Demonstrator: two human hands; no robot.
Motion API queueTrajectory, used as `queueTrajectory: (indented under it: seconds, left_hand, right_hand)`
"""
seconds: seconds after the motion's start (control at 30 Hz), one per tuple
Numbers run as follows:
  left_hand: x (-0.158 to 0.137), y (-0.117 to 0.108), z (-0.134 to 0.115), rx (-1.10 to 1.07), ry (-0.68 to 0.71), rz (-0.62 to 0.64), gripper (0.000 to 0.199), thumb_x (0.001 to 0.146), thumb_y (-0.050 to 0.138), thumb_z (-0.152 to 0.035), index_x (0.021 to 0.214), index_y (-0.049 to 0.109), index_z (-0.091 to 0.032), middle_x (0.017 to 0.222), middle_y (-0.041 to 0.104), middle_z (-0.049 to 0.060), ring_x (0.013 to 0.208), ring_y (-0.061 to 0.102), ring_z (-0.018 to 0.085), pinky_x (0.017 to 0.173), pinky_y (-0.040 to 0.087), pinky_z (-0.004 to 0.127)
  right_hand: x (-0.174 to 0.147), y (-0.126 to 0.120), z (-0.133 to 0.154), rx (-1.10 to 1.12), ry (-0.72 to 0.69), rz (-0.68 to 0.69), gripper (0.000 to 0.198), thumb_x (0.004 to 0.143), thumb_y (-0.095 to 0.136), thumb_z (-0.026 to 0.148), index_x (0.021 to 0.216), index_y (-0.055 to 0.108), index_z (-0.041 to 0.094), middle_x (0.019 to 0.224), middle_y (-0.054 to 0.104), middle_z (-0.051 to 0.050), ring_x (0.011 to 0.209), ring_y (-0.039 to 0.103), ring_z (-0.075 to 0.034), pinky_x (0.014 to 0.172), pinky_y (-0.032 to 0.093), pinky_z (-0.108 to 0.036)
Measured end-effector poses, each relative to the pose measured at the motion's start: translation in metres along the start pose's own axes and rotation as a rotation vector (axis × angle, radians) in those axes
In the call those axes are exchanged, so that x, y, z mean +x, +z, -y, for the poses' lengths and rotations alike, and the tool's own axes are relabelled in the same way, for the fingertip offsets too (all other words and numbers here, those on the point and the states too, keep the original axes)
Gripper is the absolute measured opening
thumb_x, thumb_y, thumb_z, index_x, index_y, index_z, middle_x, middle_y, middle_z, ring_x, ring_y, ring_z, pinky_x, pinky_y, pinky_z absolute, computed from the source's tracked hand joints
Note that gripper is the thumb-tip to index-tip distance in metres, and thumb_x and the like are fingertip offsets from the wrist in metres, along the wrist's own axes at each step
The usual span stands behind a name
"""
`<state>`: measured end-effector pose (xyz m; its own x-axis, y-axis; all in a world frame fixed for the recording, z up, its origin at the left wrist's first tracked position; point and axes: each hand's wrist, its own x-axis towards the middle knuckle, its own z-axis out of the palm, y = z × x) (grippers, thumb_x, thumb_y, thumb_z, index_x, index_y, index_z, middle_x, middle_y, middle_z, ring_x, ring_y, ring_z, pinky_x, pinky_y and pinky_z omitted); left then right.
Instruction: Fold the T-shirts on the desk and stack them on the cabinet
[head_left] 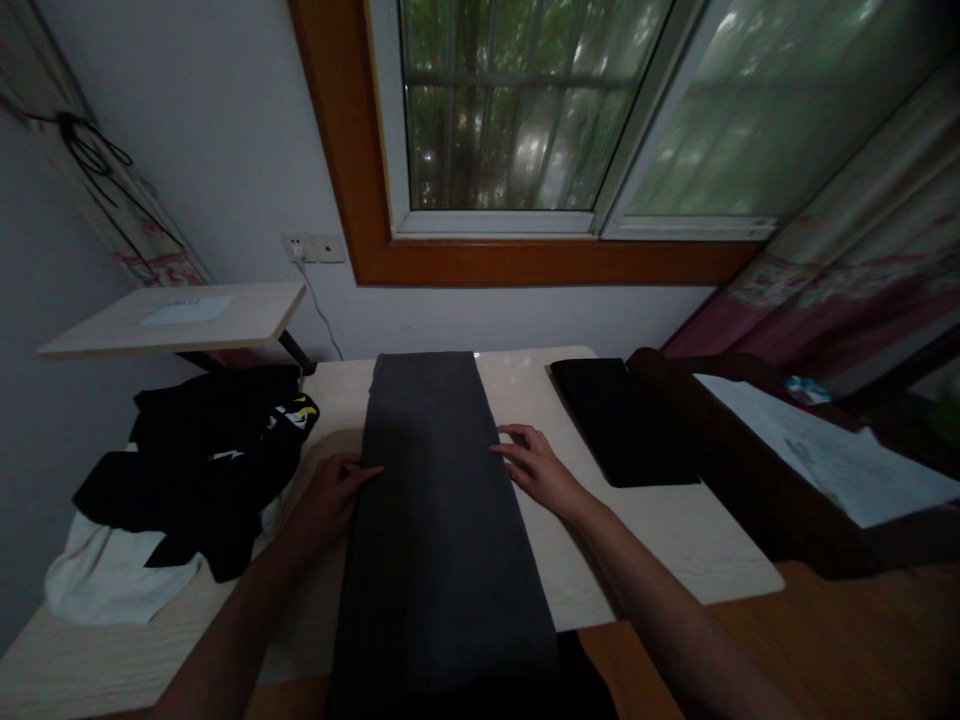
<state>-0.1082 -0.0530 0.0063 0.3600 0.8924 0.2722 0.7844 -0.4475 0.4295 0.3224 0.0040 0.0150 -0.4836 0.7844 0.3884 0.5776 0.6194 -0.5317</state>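
A long, folded dark grey cloth [442, 520] runs down the middle of the pale table, its near end reaching past the front edge. At the cloth's left edge is my left hand [334, 492], one digit lying on top and the other fingers bent at the side, pinching the edge. Across from it, my right hand [536, 468] touches the right edge with its fingertips, the fingers spread apart. The cloth looks flat between the hands. Its underside is hidden.
Black clothes [217, 460] lie heaped over a white cloth [120, 570] on the left, below a small raised shelf [255, 305]. A black flat item [622, 425] lies to the right, beside a dark brown piece of furniture [780, 500] with a paper sheet [825, 450]. A window stands behind.
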Motion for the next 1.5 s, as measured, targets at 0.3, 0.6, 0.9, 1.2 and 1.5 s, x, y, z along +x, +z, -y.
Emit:
queueTrajectory:
  seconds: [0.3,0.6,0.9,1.2,1.5]
  left_hand:
    - [-0.017,-0.009,-0.013,0.053,0.189,0.034,0.046,0.089,0.059,-0.012,0.126,0.069,-0.037,0.146,0.056,0.006,0.141,0.041,0.030,0.112,0.043,0.054]
    - [-0.017,-0.008,-0.011,-0.103,0.252,0.075,0.041,0.092,0.051,-0.011,0.124,0.068,-0.028,0.127,0.072,0.005,0.130,0.059,0.021,0.123,0.030,0.055]
    - [-0.023,-0.025,-0.019,-0.216,-0.064,0.141,0.032,0.090,0.051,-0.028,0.109,0.077,-0.028,0.112,0.078,0.006,0.111,0.071,0.026,0.098,0.056,0.043]
    - [-0.014,-0.040,-0.047,-0.434,-0.257,0.157,0.041,0.094,0.049,-0.034,0.129,0.067,-0.027,0.123,0.074,0.004,0.110,0.070,0.025,0.096,0.055,0.035]
    - [-0.026,-0.026,-0.019,-0.149,0.020,0.061,0.060,0.087,0.050,-0.009,0.141,0.058,-0.036,0.136,0.061,0.007,0.121,0.061,0.023,0.105,0.051,0.044]
  right_hand:
    - [-0.021,-0.009,0.011,0.082,-0.148,0.158,0.039,0.092,0.066,0.019,0.126,0.071,0.037,0.160,0.041,-0.004,0.153,0.025,-0.032,0.119,0.033,-0.059]
    - [-0.024,-0.005,0.009,0.376,-0.074,0.167,0.025,0.099,0.058,0.042,0.107,0.078,0.028,0.114,0.076,-0.009,0.138,0.052,-0.026,0.118,0.035,-0.057]
    - [-0.024,-0.018,0.024,0.582,0.307,0.118,0.034,0.095,0.062,0.050,0.094,0.077,0.021,0.092,0.076,-0.005,0.086,0.069,-0.020,0.079,0.054,-0.031]
    - [-0.021,-0.014,0.028,0.751,0.403,0.209,0.041,0.095,0.059,0.055,0.085,0.068,0.017,0.068,0.062,0.001,0.060,0.056,-0.013,0.058,0.045,-0.024]
    - [-0.025,-0.023,0.027,0.289,0.035,0.086,0.036,0.098,0.059,0.033,0.133,0.064,0.032,0.130,0.063,-0.010,0.122,0.059,-0.024,0.106,0.049,-0.043]
